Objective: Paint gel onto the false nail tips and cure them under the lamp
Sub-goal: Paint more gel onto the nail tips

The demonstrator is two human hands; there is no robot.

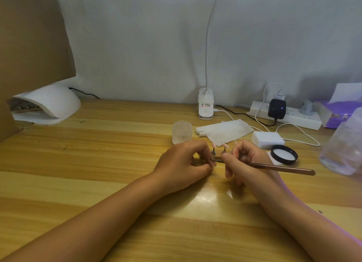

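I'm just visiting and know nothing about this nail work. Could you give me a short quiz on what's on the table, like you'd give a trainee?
1. True or false: the right hand holds the brush.
2. Where does the curing lamp stand? A) far left of the table, at the back B) beside the power strip C) under the hands
3. Fill in: the clear jar stands just behind the ____ hand.
Key: 1 true; 2 A; 3 left.
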